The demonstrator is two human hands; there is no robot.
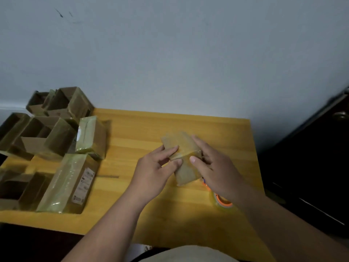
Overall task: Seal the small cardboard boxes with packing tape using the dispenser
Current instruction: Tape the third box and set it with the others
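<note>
Both hands meet on one small brown cardboard box wrapped in glossy tape (184, 157), which lies on the yellow wooden table (217, 129) a little right of the middle. The left hand (156, 171) holds its left side with curled fingers and thumb. The right hand (213, 167) lies over its right side, thumb pressed on the top face; I judge they press the tape flat on a seam, but the tape edge is too blurred to see.

Just near and right of the box, the roll of clear tape with an orange core (223, 201) sits half hidden under the right wrist, probably kept within easy reach.

Far and right of the box the table is bare up to its edges, which gives room to turn it. To the left, the pile of other small cardboard boxes (56, 148), some open and some taped, stands well apart.
</note>
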